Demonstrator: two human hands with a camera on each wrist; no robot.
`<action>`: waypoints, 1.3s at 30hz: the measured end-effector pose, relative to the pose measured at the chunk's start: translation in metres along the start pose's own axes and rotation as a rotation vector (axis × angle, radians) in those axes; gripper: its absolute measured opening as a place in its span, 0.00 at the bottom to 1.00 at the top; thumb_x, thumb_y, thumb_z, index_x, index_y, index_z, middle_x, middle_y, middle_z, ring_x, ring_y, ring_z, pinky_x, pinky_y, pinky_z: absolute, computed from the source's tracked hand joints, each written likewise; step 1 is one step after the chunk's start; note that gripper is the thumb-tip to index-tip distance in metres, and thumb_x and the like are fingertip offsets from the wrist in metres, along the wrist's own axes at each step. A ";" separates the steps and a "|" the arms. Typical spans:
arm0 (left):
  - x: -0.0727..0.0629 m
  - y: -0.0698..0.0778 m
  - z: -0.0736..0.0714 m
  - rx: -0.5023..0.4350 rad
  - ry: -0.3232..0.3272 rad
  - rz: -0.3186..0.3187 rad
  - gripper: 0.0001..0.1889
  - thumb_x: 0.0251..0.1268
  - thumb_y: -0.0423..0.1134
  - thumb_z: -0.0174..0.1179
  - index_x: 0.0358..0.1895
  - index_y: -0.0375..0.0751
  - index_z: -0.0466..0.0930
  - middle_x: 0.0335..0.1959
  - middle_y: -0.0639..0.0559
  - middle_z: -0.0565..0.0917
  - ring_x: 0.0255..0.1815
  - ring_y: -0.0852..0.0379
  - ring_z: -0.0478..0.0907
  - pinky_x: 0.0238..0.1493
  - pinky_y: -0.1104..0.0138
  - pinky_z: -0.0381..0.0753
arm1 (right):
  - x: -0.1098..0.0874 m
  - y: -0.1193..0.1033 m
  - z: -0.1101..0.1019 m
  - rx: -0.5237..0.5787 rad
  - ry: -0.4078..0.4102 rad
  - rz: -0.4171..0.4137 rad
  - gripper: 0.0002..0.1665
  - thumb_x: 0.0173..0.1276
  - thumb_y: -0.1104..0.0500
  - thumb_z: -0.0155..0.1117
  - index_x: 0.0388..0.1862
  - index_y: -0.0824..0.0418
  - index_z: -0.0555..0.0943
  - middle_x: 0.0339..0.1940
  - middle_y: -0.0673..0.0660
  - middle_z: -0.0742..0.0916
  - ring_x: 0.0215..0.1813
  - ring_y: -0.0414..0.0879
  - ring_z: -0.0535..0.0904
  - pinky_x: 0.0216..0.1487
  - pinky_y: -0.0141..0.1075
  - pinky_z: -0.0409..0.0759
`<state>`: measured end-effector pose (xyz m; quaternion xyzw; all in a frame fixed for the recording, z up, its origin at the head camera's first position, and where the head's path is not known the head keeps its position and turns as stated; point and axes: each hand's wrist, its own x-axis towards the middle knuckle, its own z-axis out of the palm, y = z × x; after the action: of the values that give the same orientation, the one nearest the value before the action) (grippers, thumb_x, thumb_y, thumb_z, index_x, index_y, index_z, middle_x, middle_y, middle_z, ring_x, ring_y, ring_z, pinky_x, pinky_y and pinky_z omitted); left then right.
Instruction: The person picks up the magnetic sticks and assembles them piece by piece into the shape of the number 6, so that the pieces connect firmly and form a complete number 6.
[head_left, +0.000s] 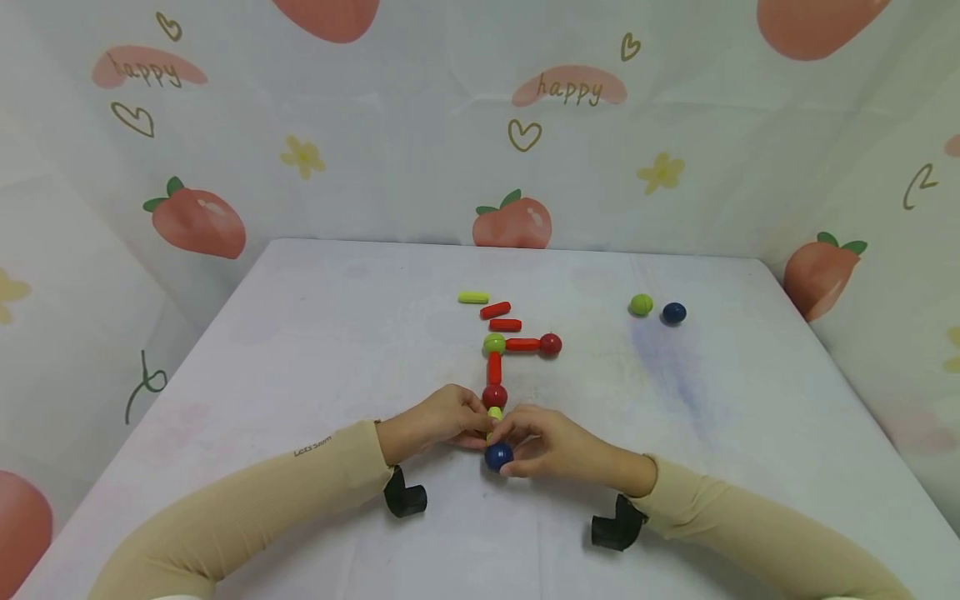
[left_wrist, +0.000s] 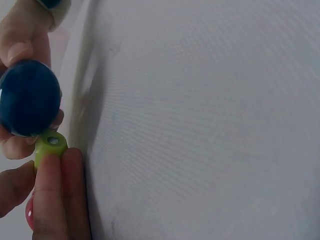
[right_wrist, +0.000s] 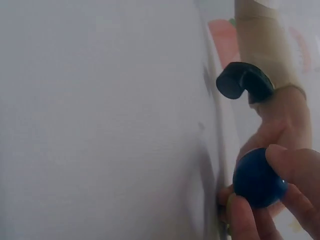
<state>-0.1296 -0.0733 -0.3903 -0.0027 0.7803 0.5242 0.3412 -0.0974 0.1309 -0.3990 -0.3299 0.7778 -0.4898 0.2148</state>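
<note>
My right hand [head_left: 555,446] pinches a dark blue ball [head_left: 498,457] between thumb and fingers at the near end of a line of toy sticks and balls. My left hand [head_left: 444,418] holds a yellow-green stick [head_left: 494,412] just beyond that ball. In the left wrist view the stick's end [left_wrist: 52,141], with a small metallic disc in it, faces the blue ball [left_wrist: 29,97] at close range. Beyond the stick come a dark red ball [head_left: 494,396], a red stick [head_left: 494,369] and a green ball [head_left: 494,343]. From there another red stick [head_left: 522,344] runs right to a second red ball [head_left: 551,344].
Two loose red sticks [head_left: 506,325] and a yellow-green stick [head_left: 473,297] lie behind the joined pieces. A green ball [head_left: 641,305] and another dark blue ball [head_left: 674,313] sit at the back right. Black wrist-worn pieces [head_left: 619,525] hang by both cuffs.
</note>
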 end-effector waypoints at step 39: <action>0.000 0.001 0.000 0.016 0.011 -0.013 0.07 0.64 0.35 0.63 0.38 0.32 0.80 0.31 0.47 0.83 0.23 0.62 0.80 0.29 0.75 0.81 | 0.004 0.004 0.008 -0.060 0.006 0.059 0.18 0.57 0.58 0.74 0.48 0.53 0.84 0.41 0.52 0.78 0.42 0.38 0.80 0.46 0.29 0.81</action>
<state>-0.1297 -0.0724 -0.3894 -0.0078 0.7861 0.5159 0.3403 -0.0957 0.1244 -0.4062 -0.3117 0.8021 -0.4610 0.2166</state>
